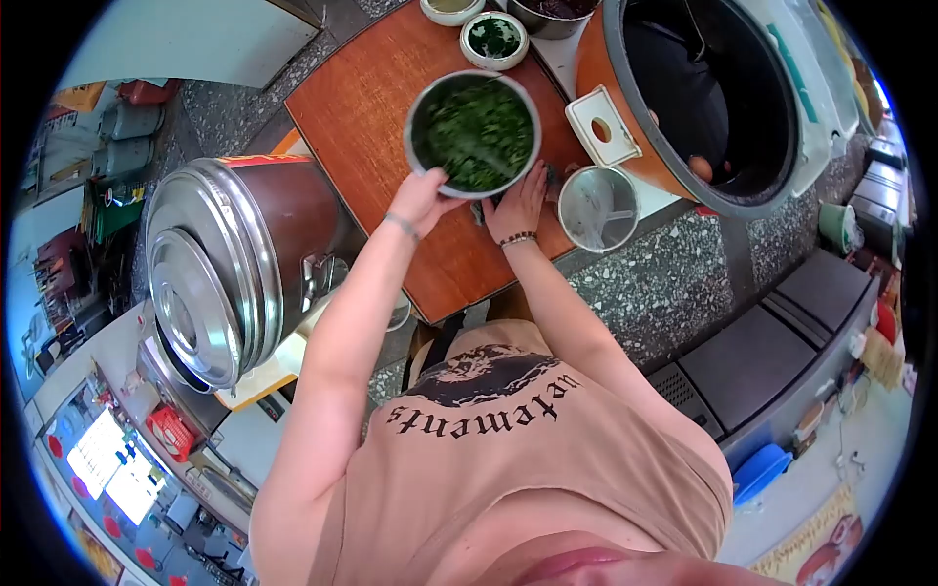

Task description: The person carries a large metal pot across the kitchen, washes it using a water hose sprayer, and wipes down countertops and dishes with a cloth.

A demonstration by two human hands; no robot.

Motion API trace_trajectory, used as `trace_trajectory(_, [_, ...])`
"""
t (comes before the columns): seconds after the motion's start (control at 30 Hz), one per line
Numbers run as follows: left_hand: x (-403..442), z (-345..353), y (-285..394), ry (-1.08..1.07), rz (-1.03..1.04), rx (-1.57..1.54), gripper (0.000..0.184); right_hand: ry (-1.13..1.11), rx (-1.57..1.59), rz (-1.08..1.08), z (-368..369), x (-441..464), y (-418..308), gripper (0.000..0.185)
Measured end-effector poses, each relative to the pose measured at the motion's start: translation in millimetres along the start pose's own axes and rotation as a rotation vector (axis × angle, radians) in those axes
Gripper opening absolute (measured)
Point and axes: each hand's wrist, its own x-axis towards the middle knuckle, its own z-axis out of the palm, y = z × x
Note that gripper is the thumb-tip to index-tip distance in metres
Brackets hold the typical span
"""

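Observation:
A round metal bowl full of chopped green leaves is over the reddish-brown wooden table. My left hand grips the bowl's near left rim, fingers closed on it. Beside the bowl's near right side, my right hand lies low with its fingers stretched out; a small dark item, too hidden to name, shows under or beside it. A clear plastic container stands just right of my right hand. Beyond the bowl sits a small white-rimmed dish with dark green bits.
A large orange pot with a dark inside stands at the right, a white piece with a hole at its side. At the left is a big lidded steel container. Dark-topped cabinets line the lower right, near a blue basin.

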Motion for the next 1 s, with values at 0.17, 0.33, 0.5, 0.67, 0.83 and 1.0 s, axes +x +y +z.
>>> trace_trajectory(0.17, [-85, -52, -1, 0.28, 0.063, -0.005, 0.038, 0.058, -0.015, 0.021, 9, 55, -20, 0.092])
trace_trajectory(0.33, [-122, -84, -26, 0.365, 0.038, -0.055, 0.03, 0.109, -0.079, -0.091, 30, 113, -46, 0.087])
trace_trajectory(0.5, [-133, -104, -64, 0.371, 0.043, -0.144, 0.03, 0.103, -0.147, -0.288, 71, 170, -96, 0.084])
trace_trajectory(0.67, [-150, -105, -80, 0.495, -0.065, -0.127, 0.032, 0.109, -0.177, -0.609, 133, 228, -162, 0.073])
trace_trajectory(0.83, [-156, -119, -105, 0.494, -0.018, -0.205, 0.035, -0.111, -0.028, -1.154, 194, 215, -254, 0.06])
trace_trajectory(1.0, [-153, -123, -117, 0.529, 0.002, -0.254, 0.036, -0.332, -0.044, -0.91, 227, 252, -362, 0.039])
